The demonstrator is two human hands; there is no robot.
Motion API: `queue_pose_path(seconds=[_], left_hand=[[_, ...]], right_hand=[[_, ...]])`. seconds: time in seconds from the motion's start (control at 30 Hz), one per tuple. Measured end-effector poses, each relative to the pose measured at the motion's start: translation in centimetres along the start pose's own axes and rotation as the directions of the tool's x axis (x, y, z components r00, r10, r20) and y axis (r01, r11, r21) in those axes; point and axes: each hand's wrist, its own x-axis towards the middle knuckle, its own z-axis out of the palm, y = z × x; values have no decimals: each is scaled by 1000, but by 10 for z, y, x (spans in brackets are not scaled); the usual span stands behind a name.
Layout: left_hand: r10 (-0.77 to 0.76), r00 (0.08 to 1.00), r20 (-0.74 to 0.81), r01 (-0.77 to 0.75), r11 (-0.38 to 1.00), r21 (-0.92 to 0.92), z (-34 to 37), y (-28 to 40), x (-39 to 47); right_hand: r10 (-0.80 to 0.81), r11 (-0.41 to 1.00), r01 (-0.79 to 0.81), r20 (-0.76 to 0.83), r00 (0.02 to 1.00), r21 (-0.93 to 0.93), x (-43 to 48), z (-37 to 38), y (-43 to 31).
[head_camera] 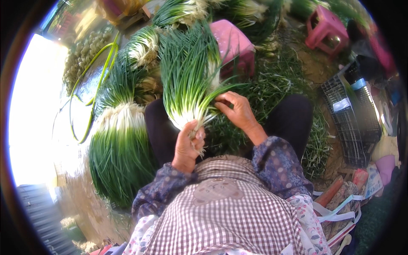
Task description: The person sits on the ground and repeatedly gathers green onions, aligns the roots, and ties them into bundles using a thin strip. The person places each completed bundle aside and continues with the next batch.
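My left hand [190,143] grips a bunch of spring onions [188,76] around its white root end, with thin roots hanging below the fist. The green leaves fan out away from me. At the bunch's right side, my right hand [236,110] pinches a few outer stalks between thumb and bent fingers; the exact contact is partly hidden. Left of my knee stands a large pile of spring onions [121,153], white ends up and leaves drooping. Loose leaf trimmings [277,83] cover the ground between and beyond my knees.
A pink plastic stool [232,40] stands just beyond the bunch, and another pink stool [328,32] is farther right. More spring onion bundles [181,12] lie ahead. A black plastic crate [350,118] is at right. A yellow-green hose [92,92] loops across the wet floor at left.
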Motion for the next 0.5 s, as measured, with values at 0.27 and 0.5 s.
queue_pose_path(seconds=[0.27, 0.5], left_hand=[[-10, 1000, 13, 10, 1000, 3, -3, 0, 0], [-9, 999, -52, 12, 998, 65, 2, 2, -3]], right_hand=[[-67, 995, 74, 110, 992, -60, 3, -1, 11], [-246, 963, 229, -116, 962, -139, -3, 2, -13]])
